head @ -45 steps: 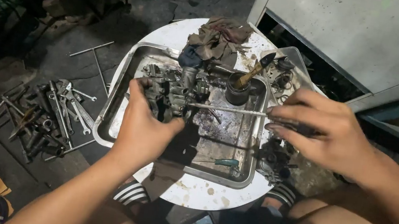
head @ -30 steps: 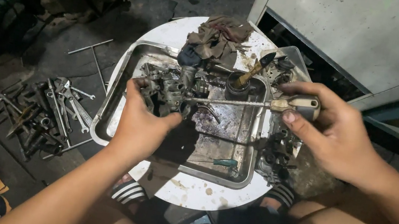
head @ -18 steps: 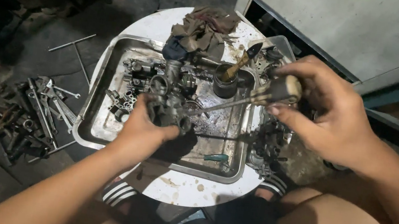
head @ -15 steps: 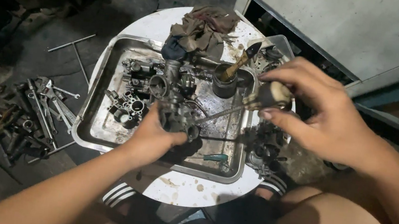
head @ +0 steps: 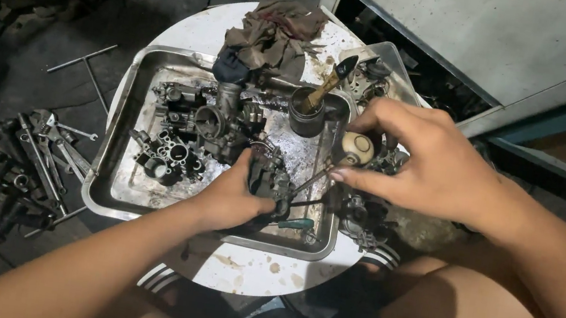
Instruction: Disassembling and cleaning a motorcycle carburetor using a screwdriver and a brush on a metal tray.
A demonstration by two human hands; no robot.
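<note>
My left hand (head: pixel 232 196) grips a dark, greasy carburetor part (head: pixel 267 177) over the near side of a metal tray (head: pixel 112 179). My right hand (head: pixel 424 164) holds a screwdriver by its round cream handle (head: pixel 357 148). Its thin shaft slants down and left to the part in my left hand. Several other carburetor bodies (head: pixel 187 134) lie in the tray's left half.
The tray rests on a round white table (head: pixel 245 268). A dirty rag (head: pixel 271 35) lies at the far side, and a small black cup with a brush (head: pixel 308 111) stands in the tray. A green-handled tool (head: pixel 296 223) lies by the near rim. Wrenches (head: pixel 24 159) are scattered on the floor at left.
The screwdriver has swung from lying level across the tray to slanting steeply down onto the part. My left hand has moved toward the tray's near side with the part.
</note>
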